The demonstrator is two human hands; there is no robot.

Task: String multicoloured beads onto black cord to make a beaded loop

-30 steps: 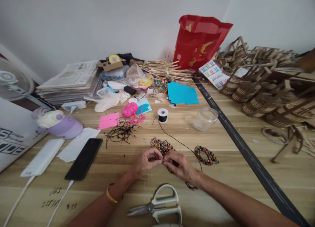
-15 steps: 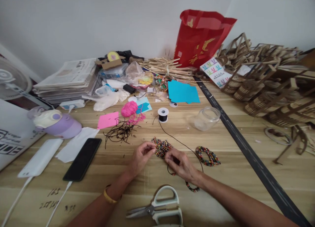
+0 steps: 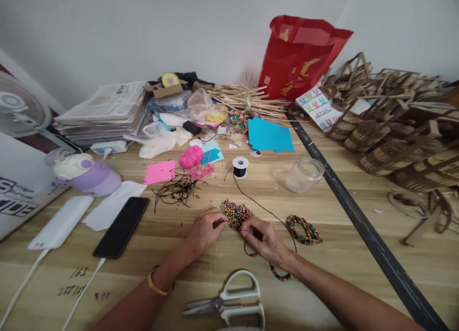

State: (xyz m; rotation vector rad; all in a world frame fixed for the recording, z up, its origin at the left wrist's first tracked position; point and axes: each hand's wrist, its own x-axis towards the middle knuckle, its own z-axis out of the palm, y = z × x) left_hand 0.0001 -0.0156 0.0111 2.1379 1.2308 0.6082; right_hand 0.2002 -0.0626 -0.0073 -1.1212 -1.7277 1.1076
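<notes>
A pile of small multicoloured beads point(image 3: 235, 213) lies on the wooden table between my two hands. My left hand point(image 3: 207, 231) is at the pile's left edge, thumb and forefinger pinched together; whatever is between them is too small to make out. On the right side of the pile, my right hand point(image 3: 266, 241) pinches a black cord point(image 3: 267, 207). That cord runs from a white spool point(image 3: 240, 167), loops under the hand and carries a strung row of beads point(image 3: 280, 273). Finished-looking bead strands point(image 3: 304, 229) lie coiled to the right of this hand.
White-handled scissors point(image 3: 229, 300) lie in front of me. A glass jar point(image 3: 304, 175) stands right of the spool. To the left are cut black cords point(image 3: 177, 187), pink yarn point(image 3: 191, 157) and a phone point(image 3: 122, 228). Woven baskets point(image 3: 380, 144) crowd the right side.
My left hand has shifted slightly, its fingertips still pinched beside the pile. My right hand stays almost in place with the cord. The whole view has tilted a little.
</notes>
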